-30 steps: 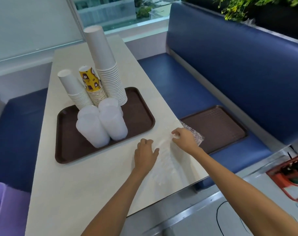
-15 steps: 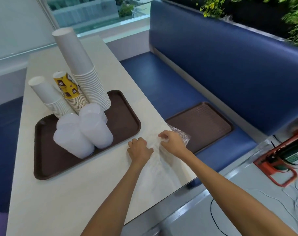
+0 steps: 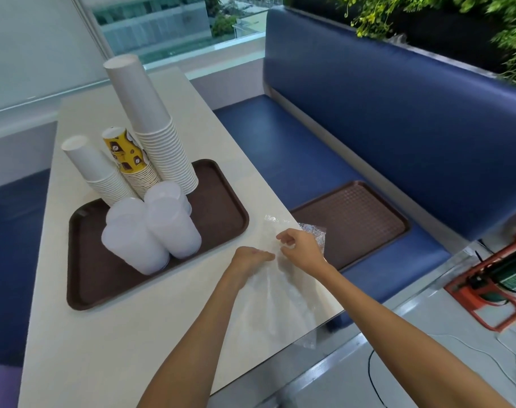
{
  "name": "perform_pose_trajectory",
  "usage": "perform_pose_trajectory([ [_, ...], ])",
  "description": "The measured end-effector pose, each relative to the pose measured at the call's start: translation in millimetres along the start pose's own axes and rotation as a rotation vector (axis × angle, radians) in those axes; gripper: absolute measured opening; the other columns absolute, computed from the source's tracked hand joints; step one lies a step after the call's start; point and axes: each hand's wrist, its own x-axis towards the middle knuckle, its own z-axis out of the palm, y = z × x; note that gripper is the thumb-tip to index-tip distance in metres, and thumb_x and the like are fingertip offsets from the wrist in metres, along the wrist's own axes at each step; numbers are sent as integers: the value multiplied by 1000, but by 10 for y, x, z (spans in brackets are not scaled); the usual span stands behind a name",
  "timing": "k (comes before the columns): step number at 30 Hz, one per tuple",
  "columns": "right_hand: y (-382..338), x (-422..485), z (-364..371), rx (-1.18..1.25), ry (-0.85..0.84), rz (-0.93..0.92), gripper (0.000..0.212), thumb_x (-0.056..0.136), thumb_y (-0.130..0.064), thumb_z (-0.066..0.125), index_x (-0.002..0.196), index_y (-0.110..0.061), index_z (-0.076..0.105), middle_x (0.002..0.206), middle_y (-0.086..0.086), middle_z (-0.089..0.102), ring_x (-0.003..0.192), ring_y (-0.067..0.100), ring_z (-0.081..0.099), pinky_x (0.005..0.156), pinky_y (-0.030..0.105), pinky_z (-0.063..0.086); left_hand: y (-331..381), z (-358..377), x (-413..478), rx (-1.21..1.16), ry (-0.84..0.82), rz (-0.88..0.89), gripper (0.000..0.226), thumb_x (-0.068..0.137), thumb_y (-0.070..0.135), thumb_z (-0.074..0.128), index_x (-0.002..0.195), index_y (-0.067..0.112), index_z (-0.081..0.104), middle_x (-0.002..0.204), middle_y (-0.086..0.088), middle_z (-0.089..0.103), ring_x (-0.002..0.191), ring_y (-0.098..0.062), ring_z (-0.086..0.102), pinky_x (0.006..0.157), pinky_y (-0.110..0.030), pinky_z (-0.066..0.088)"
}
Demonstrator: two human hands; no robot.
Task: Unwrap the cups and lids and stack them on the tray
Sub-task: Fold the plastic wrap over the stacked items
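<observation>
A brown tray (image 3: 86,278) on the pale table carries three upside-down stacks of paper cups: a tall white stack (image 3: 153,125), a shorter white stack (image 3: 94,169) and a yellow printed stack (image 3: 130,160). In front of them stand stacks of translucent lids (image 3: 150,231). A clear plastic wrapper (image 3: 277,301) lies flat near the table's right edge. My left hand (image 3: 249,259) grips the wrapper with curled fingers. My right hand (image 3: 299,245) pinches the wrapper's top just beside it.
A second brown tray (image 3: 354,222) lies on the blue bench seat (image 3: 280,142) to the right. A crumpled clear wrapper (image 3: 317,234) hangs at the table edge behind my right hand. An orange-framed device (image 3: 492,278) and cables are on the floor at right.
Both hands have drawn together on the wrapper; the left went from lying flat to curled, and the wrapper is bunched between them. The camera view shifted left.
</observation>
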Motion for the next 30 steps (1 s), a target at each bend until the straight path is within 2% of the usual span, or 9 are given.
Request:
perform_pose_trajectory([
  [4,-13,0,1,30,0,17,32,80,3,57,108,-7,68,105,9,69,94,21,62,85,28,48,-50,-22,-53,32,-16,42,12,83,21,70,82,12,63,71,4,54,61,-7,48,48,-17,36],
  [8,-12,-19,-30,116,24,43,27,84,3,57,107,-7,68,104,5,67,88,14,59,81,19,45,-138,-57,-85,-10,-40,130,12,85,15,68,76,12,61,76,0,59,60,-8,50,44,-10,38],
  [13,-25,-96,-133,285,247,116,19,92,-10,57,108,-8,67,102,2,65,90,12,57,78,20,43,48,-210,-214,-121,-68,282,7,90,13,62,83,12,60,94,-3,69,71,-8,62,65,-20,44],
  [17,-65,-148,-197,465,250,266,22,97,-23,52,109,-8,62,106,6,63,97,18,57,82,29,46,279,-388,-307,-224,-120,361,15,93,12,55,78,16,59,98,1,73,79,-9,66,73,-23,47],
  [19,-130,-140,-217,655,196,403,35,98,-34,49,111,-3,59,101,10,61,90,20,58,85,34,49,369,-464,-358,-266,-142,389,15,93,11,54,79,15,57,100,-1,73,76,-7,66,71,-21,48],
  [21,-204,-138,-248,841,38,564,52,95,-49,47,112,-1,56,94,9,59,79,18,56,79,32,50,434,-529,-396,-321,-145,411,15,93,9,54,79,13,56,101,-4,73,71,-6,65,70,-20,47],
  [24,-258,-144,-262,1049,-234,645,67,89,-62,48,112,1,58,98,15,67,86,25,62,80,35,51,475,-617,-429,-349,-129,424,15,92,8,54,78,13,57,94,-1,74,69,-7,65,71,-23,47],
  [27,-320,-180,-302,1146,-288,580,44,91,-45,57,103,-3,66,88,9,72,75,19,70,74,32,55,458,-695,-446,-346,-67,407,15,93,11,56,79,15,58,75,5,71,69,-9,63,61,-17,48],
  [30,-347,-182,-337,1116,-212,498,20,91,-27,60,90,-9,68,77,0,72,64,9,69,66,22,55,357,-774,-423,-340,-11,366,10,93,13,59,83,13,62,78,-2,66,62,-7,60,52,-13,48],
])
